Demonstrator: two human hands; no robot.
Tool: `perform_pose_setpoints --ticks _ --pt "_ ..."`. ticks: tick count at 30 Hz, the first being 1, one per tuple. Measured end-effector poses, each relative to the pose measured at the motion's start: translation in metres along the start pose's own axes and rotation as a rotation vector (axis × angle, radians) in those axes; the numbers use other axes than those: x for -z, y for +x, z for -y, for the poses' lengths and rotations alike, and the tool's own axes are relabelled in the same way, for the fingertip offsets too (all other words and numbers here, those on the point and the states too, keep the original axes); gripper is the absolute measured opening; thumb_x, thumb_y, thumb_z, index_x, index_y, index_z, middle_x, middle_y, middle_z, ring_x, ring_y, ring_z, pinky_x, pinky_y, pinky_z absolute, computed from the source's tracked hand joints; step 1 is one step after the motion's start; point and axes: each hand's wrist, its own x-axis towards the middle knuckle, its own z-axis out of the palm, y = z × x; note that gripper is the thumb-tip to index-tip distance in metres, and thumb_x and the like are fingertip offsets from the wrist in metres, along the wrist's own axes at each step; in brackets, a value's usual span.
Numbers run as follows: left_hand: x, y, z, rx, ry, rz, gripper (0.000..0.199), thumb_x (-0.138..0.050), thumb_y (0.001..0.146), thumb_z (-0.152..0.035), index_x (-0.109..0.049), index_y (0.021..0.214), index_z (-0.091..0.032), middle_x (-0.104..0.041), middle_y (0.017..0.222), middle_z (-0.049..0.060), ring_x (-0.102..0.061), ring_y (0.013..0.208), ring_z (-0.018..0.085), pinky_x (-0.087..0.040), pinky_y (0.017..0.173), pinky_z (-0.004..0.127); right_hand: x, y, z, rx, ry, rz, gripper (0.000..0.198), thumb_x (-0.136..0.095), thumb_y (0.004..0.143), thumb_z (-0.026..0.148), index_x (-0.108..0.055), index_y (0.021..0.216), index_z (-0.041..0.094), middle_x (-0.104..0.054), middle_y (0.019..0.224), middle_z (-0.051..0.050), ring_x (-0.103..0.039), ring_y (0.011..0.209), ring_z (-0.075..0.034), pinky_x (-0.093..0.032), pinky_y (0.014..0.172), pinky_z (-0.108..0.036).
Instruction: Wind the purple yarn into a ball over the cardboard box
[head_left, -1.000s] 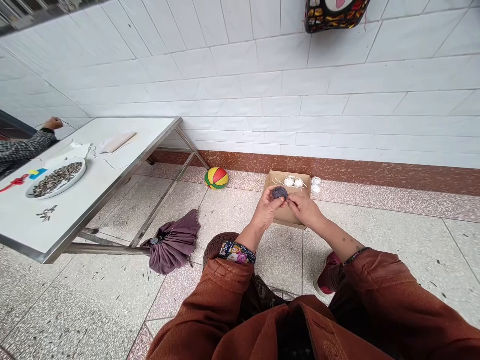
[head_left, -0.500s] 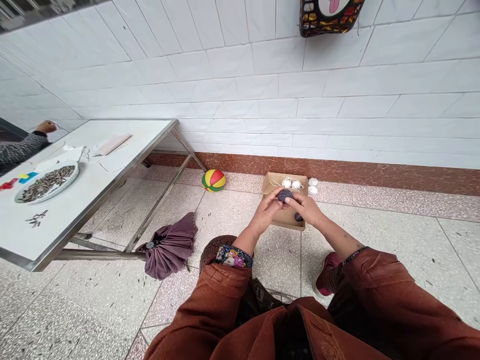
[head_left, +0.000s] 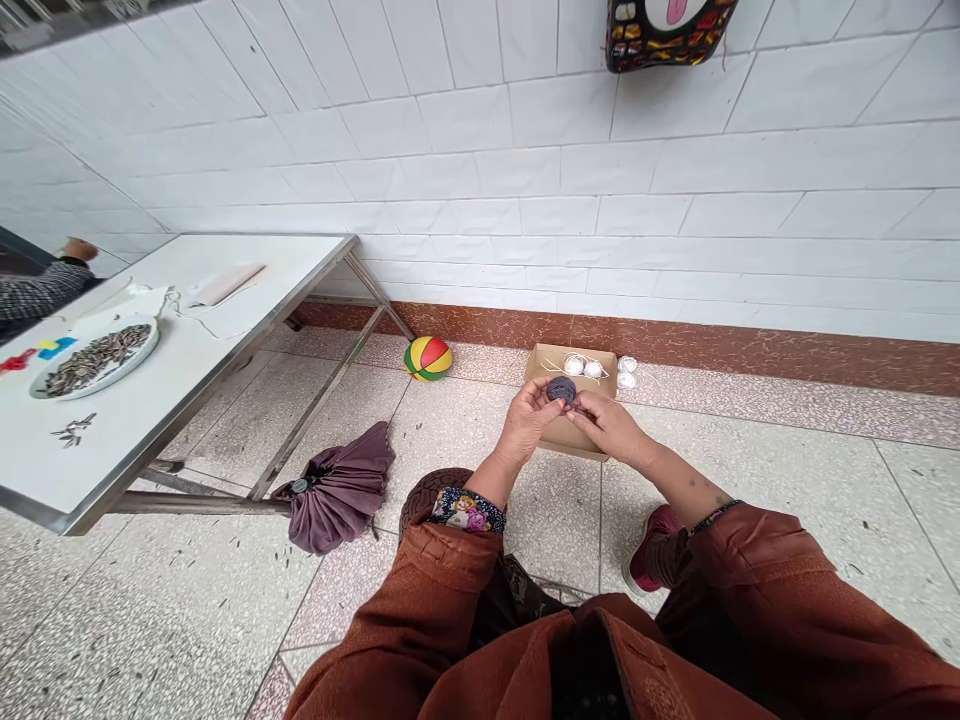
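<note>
My left hand (head_left: 523, 425) is closed around a small dark grey ball of yarn (head_left: 560, 388), fingers behind it and thumb in front. At the ball's lower right, my right hand (head_left: 613, 428) pinches the dark yarn between thumb and fingers. The ball is held above an open cardboard box (head_left: 571, 438). Inside the box, at the back, lie two balls of white yarn (head_left: 574, 365) with loose strands. The second dark ball seen in the box earlier is hidden behind my right hand.
More white balls (head_left: 626, 372) sit right of the box by the wall. A colourful ball (head_left: 427, 358) and a purple folded umbrella (head_left: 341, 490) are on the floor. Left stands a table (head_left: 187, 375) bearing a plate of seeds (head_left: 101, 358); another person's hand (head_left: 80, 249) shows beyond.
The dark yarn ball has shifted slightly left with my left hand. My right hand has moved from the ball's face to its lower right edge, covering the other dark ball.
</note>
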Motion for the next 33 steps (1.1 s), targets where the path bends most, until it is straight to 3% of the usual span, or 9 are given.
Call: perform_pose_setpoints --ticks 5,9,12,16,19,23,26,30,33 --pt "0.001 0.001 0.003 0.019 0.147 -0.034 0.044 -0.085 0.068 -0.03 -0.065 0.104 -0.019 -0.072 0.094 0.003 -0.063 0.081 0.014 -0.051 0.082 0.031 0.009 -0.003 0.004 0.035 0.037 -0.045 0.022 -0.055 0.097 0.041 -0.064 0.087 0.023 -0.068 0.087 -0.006 -0.062 0.079 -0.021 -0.049 0.077 -0.035" --pt "0.001 0.0 0.006 0.012 0.311 -0.043 0.037 -0.083 0.066 -0.024 -0.066 0.099 -0.019 -0.07 0.084 0.001 -0.061 0.073 0.013 -0.048 0.074 0.028 0.02 -0.002 0.006 -0.085 0.24 0.006 0.027 -0.066 0.089 0.048 -0.062 0.081 0.022 -0.058 0.072 0.0 -0.05 0.063 -0.016 -0.043 0.063 -0.03" --pt "-0.001 -0.002 0.004 0.009 0.373 0.006 0.032 -0.083 0.067 -0.025 -0.068 0.095 -0.018 -0.071 0.085 0.002 -0.059 0.07 0.012 -0.047 0.071 0.028 0.024 0.001 0.006 -0.142 0.393 -0.016 0.032 -0.067 0.087 0.053 -0.062 0.083 0.022 -0.059 0.073 0.001 -0.051 0.065 -0.015 -0.043 0.065 -0.03" --pt "-0.005 -0.008 -0.002 0.088 0.298 0.191 0.033 -0.083 0.07 -0.029 -0.071 0.098 -0.017 -0.072 0.091 0.003 -0.061 0.077 0.012 -0.048 0.078 0.029 0.023 0.009 0.003 -0.16 0.444 -0.1 0.038 -0.07 0.083 0.059 -0.061 0.08 0.022 -0.06 0.076 0.0 -0.053 0.071 -0.017 -0.045 0.07 -0.031" --pt "-0.006 -0.01 -0.003 0.138 0.117 0.22 0.036 -0.085 0.071 -0.033 -0.07 0.1 -0.017 -0.071 0.095 0.004 -0.063 0.085 0.014 -0.049 0.084 0.03 0.016 0.014 -0.002 -0.187 0.447 -0.152 0.04 -0.068 0.082 0.062 -0.058 0.079 0.023 -0.055 0.072 0.001 -0.049 0.068 -0.016 -0.044 0.066 -0.03" --pt "-0.006 -0.01 -0.001 0.191 -0.117 0.154 0.04 -0.086 0.071 -0.037 -0.066 0.1 -0.018 -0.068 0.1 0.004 -0.063 0.09 0.015 -0.051 0.083 0.031 0.0 0.014 -0.007 -0.21 0.394 -0.204 0.038 -0.055 0.09 0.06 -0.055 0.08 0.024 -0.051 0.071 0.002 -0.046 0.066 -0.016 -0.042 0.064 -0.03" --pt "-0.004 -0.006 0.001 0.177 -0.171 0.094 0.04 -0.086 0.07 -0.035 -0.067 0.102 -0.019 -0.069 0.106 0.005 -0.063 0.094 0.015 -0.052 0.086 0.032 -0.01 0.01 -0.009 -0.204 0.318 -0.142 0.032 -0.051 0.094 0.053 -0.055 0.083 0.024 -0.054 0.07 0.002 -0.049 0.065 -0.017 -0.042 0.064 -0.03" --pt "0.0 0.001 0.003 0.099 -0.079 -0.024 0.04 -0.085 0.067 -0.03 -0.067 0.101 -0.018 -0.071 0.103 0.005 -0.064 0.095 0.016 -0.051 0.091 0.033 -0.012 0.002 -0.003 -0.176 0.189 -0.052 0.023 -0.052 0.095 0.045 -0.056 0.087 0.024 -0.056 0.067 0.002 -0.051 0.063 -0.017 -0.042 0.063 -0.03" --pt "0.005 0.007 0.005 0.012 0.126 -0.129 0.038 -0.083 0.065 -0.022 -0.067 0.099 -0.018 -0.071 0.096 0.003 -0.064 0.091 0.015 -0.049 0.091 0.033 -0.004 -0.003 0.005 -0.108 0.173 0.007 0.022 -0.055 0.094 0.043 -0.061 0.086 0.023 -0.062 0.074 0.0 -0.053 0.067 -0.017 -0.043 0.067 -0.031"
